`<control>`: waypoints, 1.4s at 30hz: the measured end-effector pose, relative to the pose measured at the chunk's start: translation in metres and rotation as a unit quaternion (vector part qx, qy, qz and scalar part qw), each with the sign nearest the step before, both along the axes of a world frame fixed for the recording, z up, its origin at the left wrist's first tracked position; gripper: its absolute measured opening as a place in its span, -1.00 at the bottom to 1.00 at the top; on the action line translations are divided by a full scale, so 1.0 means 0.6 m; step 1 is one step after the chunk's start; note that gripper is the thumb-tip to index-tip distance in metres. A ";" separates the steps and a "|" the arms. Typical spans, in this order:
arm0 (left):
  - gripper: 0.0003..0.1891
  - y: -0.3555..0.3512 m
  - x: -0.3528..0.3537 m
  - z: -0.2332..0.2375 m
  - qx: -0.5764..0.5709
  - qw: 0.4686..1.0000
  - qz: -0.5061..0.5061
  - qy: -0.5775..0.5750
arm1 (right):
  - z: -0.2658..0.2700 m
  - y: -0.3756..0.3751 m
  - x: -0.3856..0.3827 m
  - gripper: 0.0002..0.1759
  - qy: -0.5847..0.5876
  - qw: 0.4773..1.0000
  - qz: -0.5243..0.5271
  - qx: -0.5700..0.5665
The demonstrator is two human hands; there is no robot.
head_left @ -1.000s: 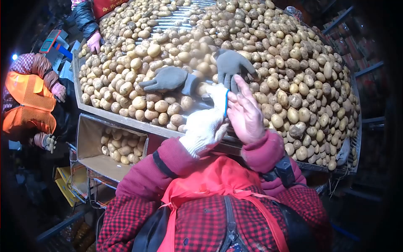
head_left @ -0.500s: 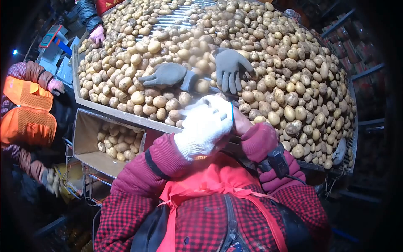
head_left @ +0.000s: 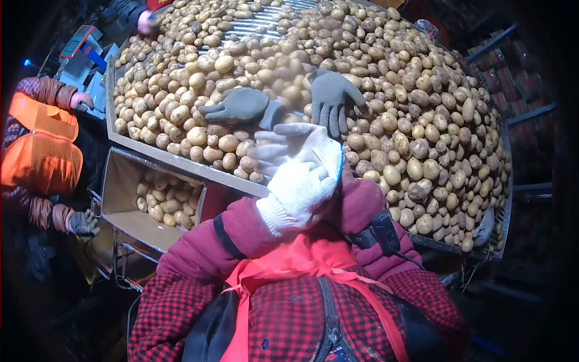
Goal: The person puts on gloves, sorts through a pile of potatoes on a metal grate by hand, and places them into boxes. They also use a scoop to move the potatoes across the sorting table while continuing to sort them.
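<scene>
My left hand [head_left: 295, 194], in a white knit glove, pinches the palm and cuff area of a second white glove [head_left: 322, 149] with grey-coated fingers and a blue edge. My right hand [head_left: 348, 173] is partly inside this second glove, its wrist showing at the blue cuff. The glove's fingers point left and are spread, slightly blurred. Just beyond, a grey glove [head_left: 241, 105] lies on the potatoes [head_left: 416, 127], with another grey glove [head_left: 332, 99] to its right, fingers toward me.
The potatoes cover a wide table with a raised metal edge [head_left: 181, 166]. Below it on the left, an open cardboard box [head_left: 136, 223] holds more potatoes. A co-worker in an orange vest [head_left: 45, 145] stands at left; another person's pink-gloved hand [head_left: 146, 23] is at the far left corner.
The second glove has opened out, and its grey fingers now spread left over the table edge. The co-worker's pink-gloved hand at the far corner has moved up and away.
</scene>
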State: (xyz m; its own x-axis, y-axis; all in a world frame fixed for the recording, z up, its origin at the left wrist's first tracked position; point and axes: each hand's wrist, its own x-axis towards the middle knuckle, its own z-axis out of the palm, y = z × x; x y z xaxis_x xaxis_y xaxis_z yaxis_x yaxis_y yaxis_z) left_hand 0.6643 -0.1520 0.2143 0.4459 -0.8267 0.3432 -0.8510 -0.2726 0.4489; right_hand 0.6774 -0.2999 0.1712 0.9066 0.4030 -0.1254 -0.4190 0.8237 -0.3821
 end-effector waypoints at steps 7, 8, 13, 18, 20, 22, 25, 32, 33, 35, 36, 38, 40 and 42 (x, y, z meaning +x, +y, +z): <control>-0.61 -0.010 0.009 -0.009 0.017 1.000 -0.021 -0.001 | -0.014 0.019 0.045 -0.43 0.001 0.998 -0.062 0.016; -0.65 -0.010 0.010 -0.002 0.031 0.999 -0.018 0.007 | -0.015 0.020 0.051 -0.42 0.000 0.997 -0.070 0.019; -0.73 -0.019 0.016 -0.007 -0.025 0.999 -0.002 0.026 | -0.024 0.020 0.072 -0.37 0.001 0.992 -0.119 0.028; -0.78 -0.014 0.027 -0.011 -0.075 0.995 -0.037 0.062 | -0.027 0.022 0.091 -0.32 0.006 0.988 -0.145 0.053; -0.75 -0.011 0.034 -0.024 -0.101 0.992 -0.033 0.071 | -0.015 0.017 0.096 -0.30 0.000 0.991 -0.124 0.047; -0.75 -0.007 0.036 -0.028 -0.106 0.990 -0.033 0.088 | 0.024 0.008 0.094 -0.27 -0.040 0.998 -0.052 -0.015; -0.76 -0.003 0.036 -0.016 -0.089 0.988 -0.048 0.115 | 0.014 0.009 0.109 -0.32 -0.016 1.000 -0.010 -0.004; -0.74 -0.006 0.031 -0.006 -0.060 0.990 -0.082 0.098 | -0.063 0.013 0.106 -0.25 -0.055 0.981 -0.148 -0.113; -0.74 -0.006 0.030 -0.008 -0.053 0.990 -0.088 0.098 | -0.076 0.009 0.106 -0.24 -0.067 0.976 -0.175 -0.108; -0.75 -0.005 0.027 -0.004 -0.045 0.990 -0.086 0.100 | -0.025 0.013 0.102 -0.24 0.000 0.963 -0.163 -0.214; -0.75 -0.006 0.029 -0.002 -0.041 0.991 -0.085 0.099 | -0.003 0.016 0.099 -0.21 0.012 0.955 -0.146 -0.258; -0.76 -0.010 0.027 -0.001 -0.002 0.992 -0.081 0.096 | -0.005 0.023 0.099 -0.31 0.056 0.936 -0.152 -0.313; -0.76 -0.014 0.029 0.000 0.006 0.992 -0.089 0.090 | -0.010 0.012 0.101 -0.48 -0.015 0.871 -0.172 -0.460; -0.76 -0.015 0.035 -0.004 -0.015 0.991 -0.102 0.086 | -0.016 0.007 0.101 -0.68 -0.011 0.825 -0.224 -0.519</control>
